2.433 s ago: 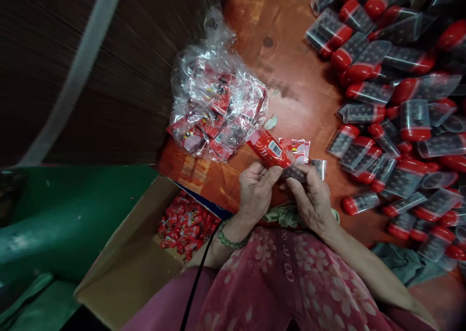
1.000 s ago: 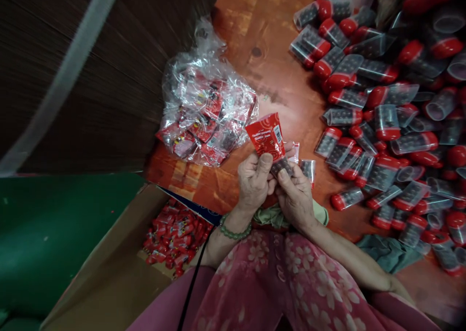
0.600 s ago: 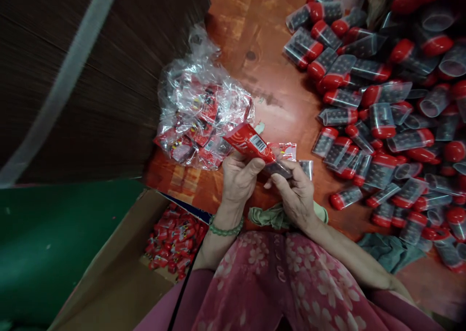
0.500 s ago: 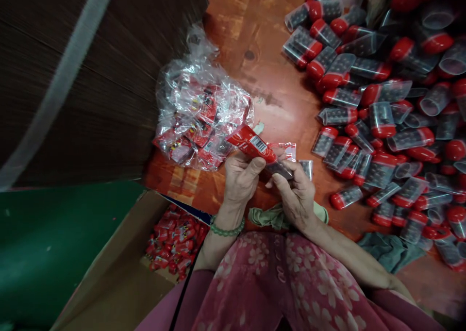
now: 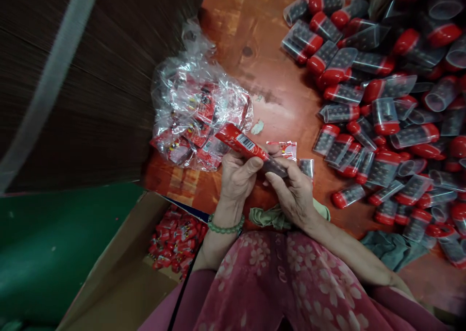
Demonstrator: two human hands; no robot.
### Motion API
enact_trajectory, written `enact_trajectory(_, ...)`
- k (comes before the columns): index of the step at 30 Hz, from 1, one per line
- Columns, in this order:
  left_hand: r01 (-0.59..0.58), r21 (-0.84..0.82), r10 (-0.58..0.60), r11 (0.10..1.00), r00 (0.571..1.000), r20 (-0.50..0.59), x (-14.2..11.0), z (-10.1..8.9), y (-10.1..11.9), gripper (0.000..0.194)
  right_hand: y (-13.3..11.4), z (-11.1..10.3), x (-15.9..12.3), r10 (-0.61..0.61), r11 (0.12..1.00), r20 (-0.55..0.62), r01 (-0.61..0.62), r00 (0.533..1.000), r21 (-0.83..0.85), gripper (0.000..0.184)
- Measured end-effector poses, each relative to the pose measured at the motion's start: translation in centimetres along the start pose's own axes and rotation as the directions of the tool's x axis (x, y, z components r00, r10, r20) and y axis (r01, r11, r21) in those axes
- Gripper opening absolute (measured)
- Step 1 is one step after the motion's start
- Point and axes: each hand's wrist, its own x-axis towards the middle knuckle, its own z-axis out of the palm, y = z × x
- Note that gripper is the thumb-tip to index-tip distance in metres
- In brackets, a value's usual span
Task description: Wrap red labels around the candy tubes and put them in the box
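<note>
My left hand (image 5: 238, 175) is closed on a red printed packet (image 5: 240, 142) with a barcode, which points up and to the left. My right hand (image 5: 291, 190) pinches the clear end of a small tube (image 5: 276, 167) that sticks out of the packet's mouth. Both hands meet over the front edge of the red wooden table (image 5: 276, 93). Just beyond my fingers lie a flat red-and-clear packet (image 5: 286, 149) and a small clear piece (image 5: 307, 166). A green bead bracelet is on my left wrist.
A crumpled clear bag of red packets (image 5: 200, 112) lies left of my hands. A large heap of clear tubes with red caps (image 5: 382, 107) covers the table's right side. A cardboard box (image 5: 141, 263) holding filled red packets (image 5: 174, 241) stands lower left. A green cloth (image 5: 271, 217) lies at the table edge.
The red packet has tipped from upright to pointing left and up. My right hand has pushed the tube further into it. The view has drifted slightly.
</note>
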Motion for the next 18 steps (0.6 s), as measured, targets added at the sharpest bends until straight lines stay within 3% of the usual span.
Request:
enact_trajectory(3, 0.035, -0.035, -0.034, 0.999, 0.999, 0.027, 0.1, 0.1, 0.0, 0.036, -0.1, -0.1, 0.0, -0.015, 1.0, -0.015, 0.015, 1.0, 0.021, 0.016)
enact_trajectory(9, 0.096, -0.011, -0.094, 0.995, 0.991, 0.094, 0.1, 0.1, -0.1, 0.037, -0.7, -0.7, 0.8, 0.23, 0.929, 0.112, -0.253, 0.967, 0.269, 0.021)
enact_trajectory(12, 0.11, 0.032, -0.112, 0.993, 0.991, 0.071, 0.1, 0.0, -0.2, 0.039, -0.5, -0.8, 1.1, 0.264, 0.893, 0.172, -0.308, 0.949, 0.329, 0.025)
enact_trajectory(14, 0.098, 0.035, -0.099, 0.995, 0.995, 0.024, 0.2, 0.1, -0.4, 0.037, -0.2, -0.7, 1.2, 0.236, 0.926, 0.154, -0.27, 0.96, 0.266, 0.024)
enact_trajectory(18, 0.064, -0.029, -0.065, 0.998, 0.997, -0.046, 0.4, 0.5, -0.7, 0.033, 0.0, -0.5, 1.2, 0.055, 0.998, 0.034, -0.054, 0.998, -0.044, 0.019)
